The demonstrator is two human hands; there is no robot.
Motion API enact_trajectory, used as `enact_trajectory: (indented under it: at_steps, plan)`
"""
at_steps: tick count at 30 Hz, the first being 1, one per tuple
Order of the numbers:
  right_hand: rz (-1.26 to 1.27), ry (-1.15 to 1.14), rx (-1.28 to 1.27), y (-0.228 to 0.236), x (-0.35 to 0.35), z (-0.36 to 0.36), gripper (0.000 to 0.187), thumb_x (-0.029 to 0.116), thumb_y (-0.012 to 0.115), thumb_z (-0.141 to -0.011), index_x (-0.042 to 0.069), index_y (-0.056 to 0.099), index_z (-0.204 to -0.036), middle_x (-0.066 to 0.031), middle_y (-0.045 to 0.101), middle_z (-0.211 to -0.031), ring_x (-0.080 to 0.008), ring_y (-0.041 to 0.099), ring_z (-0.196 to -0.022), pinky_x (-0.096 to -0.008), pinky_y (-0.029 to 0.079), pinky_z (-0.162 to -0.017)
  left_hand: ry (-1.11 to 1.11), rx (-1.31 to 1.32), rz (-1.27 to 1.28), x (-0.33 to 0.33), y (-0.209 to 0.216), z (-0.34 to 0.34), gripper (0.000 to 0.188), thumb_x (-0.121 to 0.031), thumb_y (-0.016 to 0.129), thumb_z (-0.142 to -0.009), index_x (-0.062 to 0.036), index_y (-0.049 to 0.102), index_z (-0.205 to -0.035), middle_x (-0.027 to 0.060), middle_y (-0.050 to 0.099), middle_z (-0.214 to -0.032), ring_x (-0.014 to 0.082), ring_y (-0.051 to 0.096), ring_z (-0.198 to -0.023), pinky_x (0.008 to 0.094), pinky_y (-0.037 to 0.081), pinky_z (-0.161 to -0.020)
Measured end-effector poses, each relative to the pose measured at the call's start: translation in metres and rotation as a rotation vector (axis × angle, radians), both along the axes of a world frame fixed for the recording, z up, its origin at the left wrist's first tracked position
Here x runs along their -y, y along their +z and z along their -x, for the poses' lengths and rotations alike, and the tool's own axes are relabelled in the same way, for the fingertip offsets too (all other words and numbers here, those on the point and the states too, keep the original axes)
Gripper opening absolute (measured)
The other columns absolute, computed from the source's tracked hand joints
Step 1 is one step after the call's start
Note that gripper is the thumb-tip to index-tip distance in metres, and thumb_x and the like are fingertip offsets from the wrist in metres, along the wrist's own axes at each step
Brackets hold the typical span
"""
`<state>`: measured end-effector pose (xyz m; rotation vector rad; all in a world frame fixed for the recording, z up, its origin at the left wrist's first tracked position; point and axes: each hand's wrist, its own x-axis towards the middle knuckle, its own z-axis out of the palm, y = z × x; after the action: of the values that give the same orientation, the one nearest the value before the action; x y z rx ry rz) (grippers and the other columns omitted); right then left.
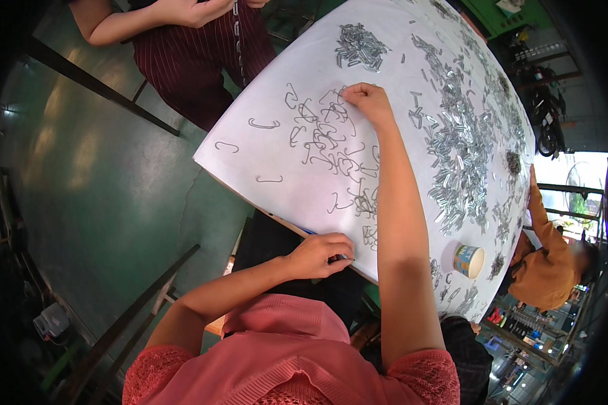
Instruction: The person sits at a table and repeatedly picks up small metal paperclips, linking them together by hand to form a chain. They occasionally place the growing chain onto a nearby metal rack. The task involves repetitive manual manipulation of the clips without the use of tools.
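Note:
Thin bent wire hooks point(325, 128) lie in a loose tangle on the white-covered table point(250, 155), with a few strays such as one hook point(269, 179) nearer its corner. My right hand point(369, 101) reaches over the table to the far side of this tangle. Its thumb and fingertips are pressed together there; whatever is between them is too small to make out. Close to the table's near edge, my left hand point(321, 256) is curled with the fingertips pinched. I cannot make out what it holds.
A heap of small metal links point(360, 47) lies beyond my right hand, and a bigger spread of links point(461, 148) covers the right side. A paper cup point(468, 261) stands near the right edge. One person point(203, 54) holds a chain across the corner; another point(547, 270) is at right.

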<state>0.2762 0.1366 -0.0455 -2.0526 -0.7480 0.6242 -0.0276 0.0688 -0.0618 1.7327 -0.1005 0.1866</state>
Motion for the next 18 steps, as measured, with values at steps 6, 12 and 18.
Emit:
enact_trajectory:
  at_steps: [6, 12, 18]
  plan:
    - [0.263, 0.081, 0.383, -0.002, -0.011, 0.012, 0.015, 0.017, 0.066, -0.081, 0.004, 0.070, -0.086, -0.0102, 0.069, -0.082, -0.0193, 0.065, -0.076, -0.0303, 0.049, -0.072, 0.004, -0.006, -0.011, -0.001, 0.002, 0.000, 0.010, -0.008, 0.068, -0.080, -0.0053, 0.065, -0.089, 0.0038, 0.063, -0.097, 0.0182, 0.063, -0.078, 0.0274, 0.054, -0.060]
    - [-0.159, -0.082, -0.305, 0.002, 0.007, 0.006, 0.011, 0.011, 0.059, -0.088, 0.003, 0.063, -0.093, -0.0035, 0.057, -0.071, -0.0105, 0.048, -0.059, -0.0246, 0.038, -0.049, 0.006, -0.019, -0.024, -0.003, 0.005, 0.002, 0.010, -0.007, 0.068, -0.079, -0.0051, 0.065, -0.089, 0.0041, 0.063, -0.097, 0.0176, 0.063, -0.078, 0.0272, 0.054, -0.061]
    - [-0.802, -0.140, -1.331, 0.023, 0.100, 0.011, 0.008, 0.011, 0.053, -0.095, 0.004, 0.050, -0.098, 0.0008, 0.040, -0.073, -0.0050, 0.031, -0.053, -0.0181, 0.023, -0.041, 0.017, 0.081, -0.007, 0.001, 0.000, -0.003, 0.009, -0.005, 0.069, -0.078, -0.0044, 0.064, -0.086, 0.0056, 0.063, -0.094, 0.0194, 0.063, -0.078, 0.0287, 0.053, -0.065]
